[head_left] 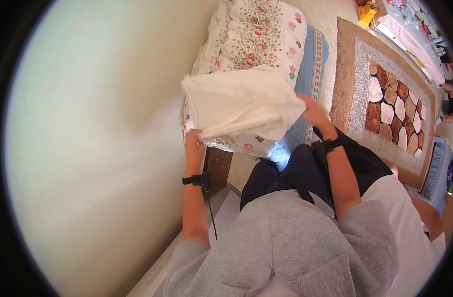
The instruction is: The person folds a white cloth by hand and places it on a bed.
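Observation:
A cream-white piece of cloth, perhaps a garment, is stretched between my two hands over a floral quilt. My left hand is closed on its near left corner, beside the wall. At the right end, my right hand pinches another edge of it. Soft creases run across the cloth between the hands, and its far left corner spreads toward the wall. Which part of a garment each hand grips, I cannot tell.
A pale wall rises close on the left. Blue patterned padding lies beneath the quilt. To the right are a brown stone-patterned rug and a person in a white shirt, seated close to me. A cluttered table stands far right.

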Motion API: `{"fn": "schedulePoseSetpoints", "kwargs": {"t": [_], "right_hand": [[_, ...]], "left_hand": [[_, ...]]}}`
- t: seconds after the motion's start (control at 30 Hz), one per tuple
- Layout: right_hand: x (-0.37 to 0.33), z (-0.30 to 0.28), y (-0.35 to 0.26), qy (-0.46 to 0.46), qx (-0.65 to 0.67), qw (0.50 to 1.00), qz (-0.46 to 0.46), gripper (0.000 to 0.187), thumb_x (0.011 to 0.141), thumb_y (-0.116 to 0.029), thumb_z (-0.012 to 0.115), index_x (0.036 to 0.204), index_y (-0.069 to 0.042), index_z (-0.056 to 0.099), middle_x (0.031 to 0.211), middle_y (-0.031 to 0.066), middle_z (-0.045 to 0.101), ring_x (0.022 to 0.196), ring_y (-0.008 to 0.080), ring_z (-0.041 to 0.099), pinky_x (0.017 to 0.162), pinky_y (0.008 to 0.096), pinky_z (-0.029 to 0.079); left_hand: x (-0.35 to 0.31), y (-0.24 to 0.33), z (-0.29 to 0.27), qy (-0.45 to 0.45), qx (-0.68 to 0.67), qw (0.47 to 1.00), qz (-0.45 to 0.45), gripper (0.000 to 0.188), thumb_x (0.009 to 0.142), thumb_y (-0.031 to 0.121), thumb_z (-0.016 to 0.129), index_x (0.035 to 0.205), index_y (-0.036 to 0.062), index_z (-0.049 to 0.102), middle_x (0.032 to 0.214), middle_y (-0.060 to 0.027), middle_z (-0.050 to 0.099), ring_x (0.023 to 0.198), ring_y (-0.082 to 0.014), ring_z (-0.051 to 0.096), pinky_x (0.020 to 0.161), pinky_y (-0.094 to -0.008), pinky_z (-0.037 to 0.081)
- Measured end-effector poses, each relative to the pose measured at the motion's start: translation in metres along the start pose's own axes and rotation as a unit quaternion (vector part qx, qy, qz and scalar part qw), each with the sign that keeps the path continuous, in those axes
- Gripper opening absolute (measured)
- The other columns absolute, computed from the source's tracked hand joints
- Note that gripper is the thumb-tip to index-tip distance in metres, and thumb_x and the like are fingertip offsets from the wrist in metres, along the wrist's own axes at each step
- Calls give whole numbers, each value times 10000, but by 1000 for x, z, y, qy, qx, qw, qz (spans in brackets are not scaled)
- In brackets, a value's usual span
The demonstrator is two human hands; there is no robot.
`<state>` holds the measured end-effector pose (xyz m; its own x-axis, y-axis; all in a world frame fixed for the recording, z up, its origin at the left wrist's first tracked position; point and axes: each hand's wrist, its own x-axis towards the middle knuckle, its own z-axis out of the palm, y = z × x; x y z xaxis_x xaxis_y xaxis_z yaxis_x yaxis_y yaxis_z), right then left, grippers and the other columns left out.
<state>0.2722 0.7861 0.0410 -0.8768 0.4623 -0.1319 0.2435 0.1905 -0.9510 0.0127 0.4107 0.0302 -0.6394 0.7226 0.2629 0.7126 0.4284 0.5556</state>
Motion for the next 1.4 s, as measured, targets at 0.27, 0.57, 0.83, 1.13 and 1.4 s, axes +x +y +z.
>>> {"fn": "schedulePoseSetpoints", "kwargs": {"t": [0.27,0.57,0.83,1.13,1.4], "right_hand": [[-53,58,72,23,-194,975,-106,270,654,-4,633,921,-44,658,955,124,644,949,353,557,842,414,432],[-26,60,-98,-131,17,991,-12,454,719,-75,738,1149,-16,607,1075,109,649,1020,210,598,926,332,439],[-39,70,-259,-130,54,984,-106,398,779,-134,729,1151,-49,618,953,105,680,901,164,642,812,316,489],[-86,89,-328,-258,-95,945,-175,223,712,-53,689,923,-16,627,808,143,636,755,262,629,685,320,468],[-94,110,-287,-354,-22,925,-136,348,691,61,651,1025,-19,599,945,50,591,884,158,563,801,276,435]], "left_hand": [[-101,-48,71,-121,28,985,-123,356,648,-93,578,979,37,577,956,-165,589,973,-385,530,851,-450,440],[-95,-25,37,-88,35,974,-206,329,693,-24,606,1014,36,564,978,-188,601,952,-412,535,829,-454,445],[-30,124,-77,-109,-113,987,-22,1115,561,324,882,1435,26,257,1419,-199,355,1322,-382,331,1099,-454,277],[-13,241,-143,-71,-444,891,-66,958,637,103,855,1423,25,312,1390,-141,442,1240,-227,474,1011,-354,409],[-64,252,-164,37,-382,920,-81,333,713,11,706,1039,15,636,949,-156,671,891,-287,662,763,-340,502]]}}
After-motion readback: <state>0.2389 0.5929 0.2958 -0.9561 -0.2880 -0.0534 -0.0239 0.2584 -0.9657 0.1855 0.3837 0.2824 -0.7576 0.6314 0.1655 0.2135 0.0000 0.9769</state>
